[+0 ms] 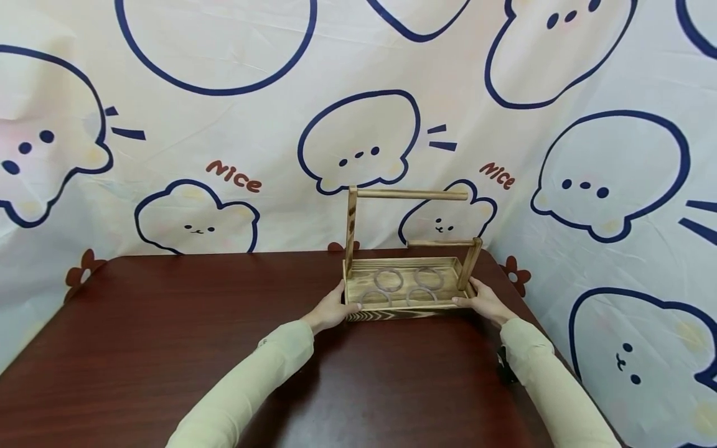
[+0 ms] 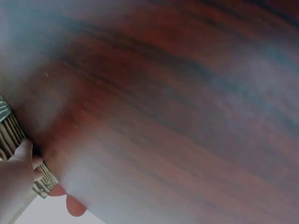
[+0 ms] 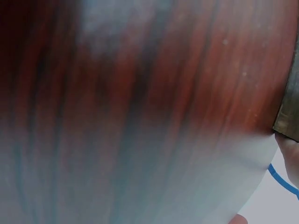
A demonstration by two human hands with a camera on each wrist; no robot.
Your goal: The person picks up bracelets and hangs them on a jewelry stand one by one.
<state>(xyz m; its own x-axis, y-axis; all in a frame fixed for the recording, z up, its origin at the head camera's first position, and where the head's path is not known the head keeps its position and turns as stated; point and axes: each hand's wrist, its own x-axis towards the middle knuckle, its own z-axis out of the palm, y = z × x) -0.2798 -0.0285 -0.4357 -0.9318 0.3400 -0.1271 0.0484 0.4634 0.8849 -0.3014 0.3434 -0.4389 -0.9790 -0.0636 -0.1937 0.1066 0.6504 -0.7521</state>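
A wooden stand sits near the back right of the table. It has a shallow tray base, a tall post with a long bar at its left and a shorter post with a bar at its right. Several pale rings show on the tray floor. My left hand grips the tray's left end, thumb over the front rim; in the left wrist view its fingers lie against the grooved wood. The right hand holds the right end, thumb on the rim. Only a wood corner and part of that hand enter the right wrist view.
The dark red-brown table extends to the left and front of the stand. A white cloth with cartoon drawings hangs behind the table and along its right side, close to the right arm. A black item is at the right sleeve.
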